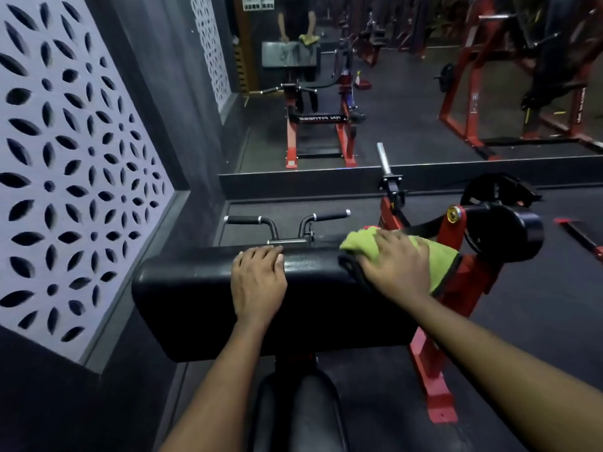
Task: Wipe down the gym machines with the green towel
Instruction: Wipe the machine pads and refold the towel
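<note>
The pad [195, 298] runs broad and black across the middle, with rounded corners. Its left end stops close to the dark wall, where a pale cut-out panel [65, 158] stands, so little room is left on that side. Its right end meets the red frame [430, 380], which slopes down to the floor [538, 305]. To the right of the frame the dark floor lies open. Just beyond the pad's far edge two black-gripped handles [248, 220] stick out left and right. Behind them a low ledge carries a mirror [408, 93] that shows the person and more red machines. A chrome peg [382, 158] rises from the frame, and a black roller [515, 231] sits to the right of the towel. The seat [293, 415] lies below the pad's near edge, between the forearms.

The left hand [259, 282] rests flat on the pad near the far edge, with its fingers straight and together, holding nothing. The right hand [396, 269] lies spread on the towel [443, 259] and presses it onto the pad's right end, its fingers laid over the cloth rather than curled around it.

The towel is bright yellow-green, bunched into folds under the palm. A hump of it pokes out past the fingertips. A dark trim runs along its edge and shows beside the thumb and at the right. Its right side drapes off the end of the pad against the frame.
</note>
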`<state>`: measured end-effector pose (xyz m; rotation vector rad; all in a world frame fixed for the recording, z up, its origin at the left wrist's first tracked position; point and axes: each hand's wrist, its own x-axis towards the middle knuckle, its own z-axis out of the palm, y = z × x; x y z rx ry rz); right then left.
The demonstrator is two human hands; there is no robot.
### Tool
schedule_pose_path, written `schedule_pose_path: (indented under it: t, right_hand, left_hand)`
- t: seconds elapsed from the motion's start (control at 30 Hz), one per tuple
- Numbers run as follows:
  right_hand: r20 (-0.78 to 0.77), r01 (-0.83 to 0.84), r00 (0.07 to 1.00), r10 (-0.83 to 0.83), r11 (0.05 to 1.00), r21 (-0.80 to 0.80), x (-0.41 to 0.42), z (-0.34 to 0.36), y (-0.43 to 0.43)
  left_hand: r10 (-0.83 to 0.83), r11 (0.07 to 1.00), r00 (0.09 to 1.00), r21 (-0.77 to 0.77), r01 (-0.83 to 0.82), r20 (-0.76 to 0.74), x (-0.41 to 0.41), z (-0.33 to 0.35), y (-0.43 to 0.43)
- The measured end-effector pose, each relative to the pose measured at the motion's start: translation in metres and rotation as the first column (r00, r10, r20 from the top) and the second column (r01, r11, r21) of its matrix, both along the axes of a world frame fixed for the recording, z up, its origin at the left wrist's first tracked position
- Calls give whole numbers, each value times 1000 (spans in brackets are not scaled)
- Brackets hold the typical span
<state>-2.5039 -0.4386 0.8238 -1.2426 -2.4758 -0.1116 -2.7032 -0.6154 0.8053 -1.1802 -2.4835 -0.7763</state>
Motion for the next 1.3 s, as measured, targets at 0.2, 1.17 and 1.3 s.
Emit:
schedule_pose_path:
  t: [0.2, 1.17, 1.3]
  right_hand:
    - [79, -44, 996, 52, 994, -96, 0, 19, 18]
    - [217, -428, 859, 464, 883, -194, 17, 23, 35]
    - [195, -268, 932, 305, 944, -194, -28, 26, 27]
  left_hand:
    - [15, 999, 1000, 34, -14, -18, 0, -3, 1]
    - [26, 1000, 997, -18, -25, 67, 6, 4, 3]
    - [33, 999, 996, -22, -32, 82, 5, 6, 5]
